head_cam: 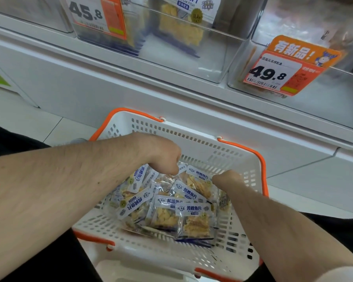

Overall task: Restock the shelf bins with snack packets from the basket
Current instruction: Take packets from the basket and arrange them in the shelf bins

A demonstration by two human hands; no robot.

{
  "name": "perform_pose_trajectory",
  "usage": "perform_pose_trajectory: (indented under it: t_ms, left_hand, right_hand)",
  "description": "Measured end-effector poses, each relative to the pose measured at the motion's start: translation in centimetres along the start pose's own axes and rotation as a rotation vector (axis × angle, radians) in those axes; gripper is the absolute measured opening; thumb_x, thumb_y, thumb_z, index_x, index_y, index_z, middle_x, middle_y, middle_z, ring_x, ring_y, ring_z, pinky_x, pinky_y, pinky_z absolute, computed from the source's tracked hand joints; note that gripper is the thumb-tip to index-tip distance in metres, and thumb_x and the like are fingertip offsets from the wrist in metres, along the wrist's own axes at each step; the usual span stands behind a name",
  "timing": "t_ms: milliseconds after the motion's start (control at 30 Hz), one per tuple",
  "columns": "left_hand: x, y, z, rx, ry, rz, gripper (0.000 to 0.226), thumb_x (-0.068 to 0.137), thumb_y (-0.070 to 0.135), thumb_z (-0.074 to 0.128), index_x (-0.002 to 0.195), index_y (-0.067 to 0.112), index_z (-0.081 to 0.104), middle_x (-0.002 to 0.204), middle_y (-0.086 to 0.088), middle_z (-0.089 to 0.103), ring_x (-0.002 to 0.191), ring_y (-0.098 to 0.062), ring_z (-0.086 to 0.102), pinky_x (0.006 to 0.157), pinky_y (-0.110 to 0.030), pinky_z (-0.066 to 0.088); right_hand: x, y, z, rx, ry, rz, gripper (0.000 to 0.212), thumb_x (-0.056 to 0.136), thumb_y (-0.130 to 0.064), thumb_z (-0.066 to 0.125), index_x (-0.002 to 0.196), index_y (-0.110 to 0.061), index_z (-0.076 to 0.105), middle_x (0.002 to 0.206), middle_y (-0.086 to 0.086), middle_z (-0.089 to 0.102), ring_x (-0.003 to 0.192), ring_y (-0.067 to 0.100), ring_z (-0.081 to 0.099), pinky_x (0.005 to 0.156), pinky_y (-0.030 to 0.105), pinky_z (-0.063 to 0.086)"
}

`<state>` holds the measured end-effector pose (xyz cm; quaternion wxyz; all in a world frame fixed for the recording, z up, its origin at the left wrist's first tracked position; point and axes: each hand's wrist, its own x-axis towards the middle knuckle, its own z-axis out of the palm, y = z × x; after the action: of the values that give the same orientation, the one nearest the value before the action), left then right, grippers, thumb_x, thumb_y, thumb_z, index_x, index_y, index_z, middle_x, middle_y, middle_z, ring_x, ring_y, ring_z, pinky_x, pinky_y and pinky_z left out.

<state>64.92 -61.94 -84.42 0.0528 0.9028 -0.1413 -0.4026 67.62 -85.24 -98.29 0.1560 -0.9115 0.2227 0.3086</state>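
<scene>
A white basket with orange handles [192, 135] sits low in front of me and holds several clear snack packets [194, 218] with blue-and-white labels and yellow fish pieces. My left hand [163, 155] is bent down into the far side of the pile, its fingers curled at the packets there and mostly hidden. My right hand [226, 178] dips into the pile on the right, and its fingers are hidden behind the wrist. Above, a clear shelf bin [192, 64] holds a few of the same packets [181, 27] standing at its back.
A 45.8 price tag [94, 15] hangs on the bin's left front. To the right stands another clear bin [334, 94] with an orange 49.8 tag [277, 74]. A white shelf ledge [130, 82] juts out between the bins and the basket. Tiled floor lies around.
</scene>
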Motion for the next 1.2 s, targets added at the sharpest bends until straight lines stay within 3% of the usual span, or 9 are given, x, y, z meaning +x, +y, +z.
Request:
perform_pose_trajectory:
  t_ms: [233, 367, 500, 600, 833, 933, 1033, 1100, 1200]
  left_hand:
    - [-0.4, 0.2, 0.1, 0.005, -0.008, -0.008, 0.031, 0.098, 0.040, 0.048, 0.111, 0.014, 0.059, 0.108, 0.000, 0.058, 0.095, -0.019, 0.056, 0.094, -0.037, 0.049]
    - [-0.8, 0.3, -0.3, -0.015, -0.011, -0.009, 0.042, 0.098, 0.039, 0.048, 0.129, 0.012, 0.059, 0.122, -0.004, 0.063, 0.108, -0.022, 0.061, 0.096, -0.037, 0.049]
    - [-0.6, 0.1, -0.4, -0.014, 0.014, 0.010, 0.038, 0.096, 0.039, 0.051, 0.121, 0.012, 0.062, 0.105, 0.001, 0.056, 0.092, -0.018, 0.055, 0.088, -0.033, 0.047]
    - [-0.9, 0.1, -0.4, -0.041, 0.057, 0.031, 0.041, 0.095, 0.040, 0.056, 0.129, 0.017, 0.058, 0.123, 0.001, 0.062, 0.107, -0.018, 0.060, 0.094, -0.033, 0.049]
    - [-1.8, -0.7, -0.3, -0.223, 0.259, 0.102, 0.078, 0.084, 0.052, 0.070, 0.148, 0.021, 0.038, 0.148, 0.004, 0.046, 0.129, -0.017, 0.050, 0.107, -0.035, 0.043]
    - [-2.3, -0.4, -0.3, -0.326, 0.363, 0.132, 0.062, 0.082, 0.050, 0.073, 0.133, 0.022, 0.052, 0.131, 0.006, 0.057, 0.117, -0.014, 0.056, 0.094, -0.029, 0.047]
    - [-2.5, -0.3, -0.5, -0.464, 0.531, 0.117, 0.026, 0.084, 0.038, 0.073, 0.096, 0.018, 0.062, 0.097, 0.000, 0.067, 0.090, -0.018, 0.064, 0.077, -0.033, 0.053]
    - [-3.0, -0.4, -0.9, -0.559, 0.599, 0.100, 0.021, 0.085, 0.034, 0.074, 0.090, 0.015, 0.065, 0.087, 0.001, 0.067, 0.079, -0.018, 0.065, 0.069, -0.033, 0.054]
    - [-3.7, -0.8, -1.4, -0.623, 0.636, 0.100, 0.017, 0.087, 0.029, 0.074, 0.080, 0.019, 0.063, 0.079, 0.008, 0.061, 0.067, -0.007, 0.056, 0.055, -0.024, 0.041]
  right_hand:
    - [-0.5, 0.0, 1.0, -0.160, -0.157, -0.141, 0.017, 0.086, -0.025, 0.059, 0.090, -0.009, 0.064, 0.078, 0.003, 0.064, 0.067, 0.015, 0.061, 0.051, 0.022, 0.044]
    - [-1.0, -0.8, 0.3, -0.273, -0.128, -0.204, 0.014, 0.088, -0.024, 0.057, 0.083, -0.011, 0.061, 0.075, 0.001, 0.058, 0.069, 0.015, 0.057, 0.049, 0.022, 0.041]
    - [-1.8, -2.6, -2.6, -0.002, -0.140, -0.132, 0.013, 0.087, -0.018, 0.060, 0.085, -0.005, 0.060, 0.071, 0.009, 0.062, 0.058, 0.020, 0.058, 0.055, 0.026, 0.051]
    - [-3.6, -4.3, -5.6, 0.282, -0.191, -0.084, 0.024, 0.091, -0.022, 0.064, 0.100, -0.001, 0.059, 0.078, 0.015, 0.064, 0.060, 0.024, 0.062, 0.057, 0.030, 0.054]
    - [-10.8, -8.5, -12.8, 0.570, -0.337, -0.135, 0.030, 0.094, -0.029, 0.063, 0.099, 0.000, 0.059, 0.090, 0.020, 0.072, 0.071, 0.026, 0.074, 0.064, 0.035, 0.060]
    - [-13.7, -9.7, -14.8, 0.723, -0.407, -0.150, 0.029, 0.095, -0.027, 0.060, 0.098, 0.002, 0.060, 0.085, 0.021, 0.073, 0.068, 0.027, 0.074, 0.061, 0.035, 0.060]
    - [-16.3, -10.7, -16.0, 0.805, -0.457, -0.205, 0.027, 0.095, -0.026, 0.057, 0.093, 0.001, 0.060, 0.084, 0.022, 0.073, 0.067, 0.028, 0.073, 0.063, 0.036, 0.061]
    - [-17.6, -11.0, -16.6, 0.775, -0.467, -0.269, 0.025, 0.096, -0.026, 0.056, 0.092, -0.002, 0.060, 0.085, 0.021, 0.072, 0.071, 0.028, 0.072, 0.066, 0.036, 0.060]
    - [-18.7, -11.1, -17.6, 0.593, -0.262, -0.433, 0.017, 0.095, -0.023, 0.062, 0.092, -0.007, 0.062, 0.090, 0.014, 0.070, 0.066, 0.022, 0.065, 0.061, 0.031, 0.056]
